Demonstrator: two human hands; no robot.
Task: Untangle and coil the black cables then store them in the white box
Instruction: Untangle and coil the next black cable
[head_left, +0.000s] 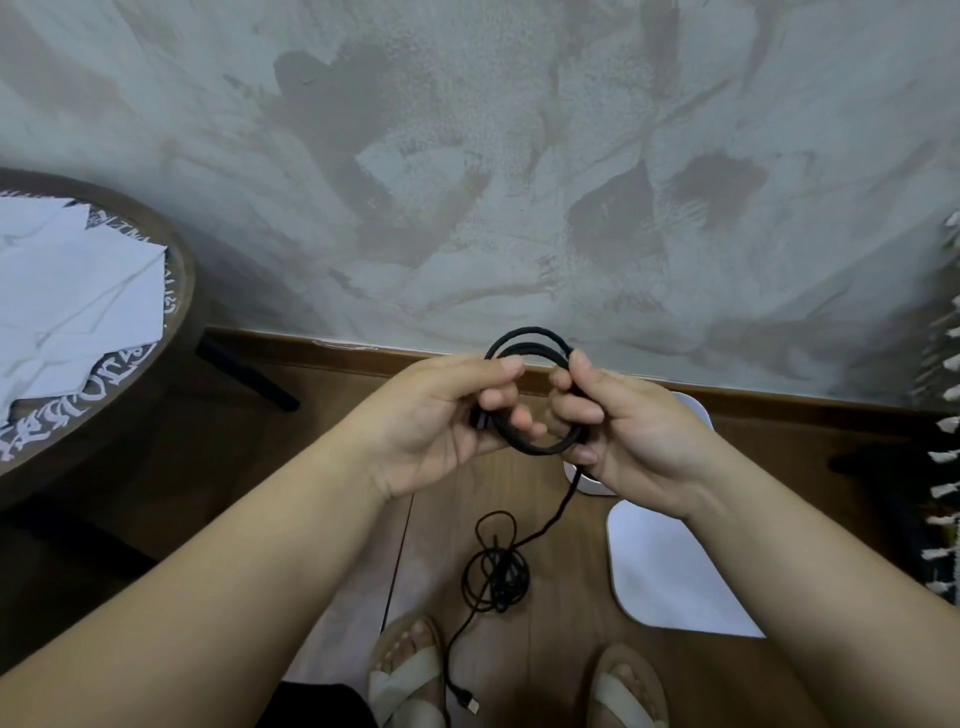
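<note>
Both hands are raised in front of a plastered wall (467, 156). The left hand (441, 421) and right hand (628, 436) face each other, fingers curled round a black coil (535, 448) held between them; its top loops rise above the fingertips. From under the right hand a strand drops to a loose tangle (501, 571) on the wooden floor (561, 649) below the hands, and ends in a plug (471, 704) between two sandals (410, 680). A white box (582, 480) shows partly behind the right hand, with a lid (670, 571) under that wrist. Far left of the left hand stands a round table (184, 270) bearing papers (78, 291).
</note>
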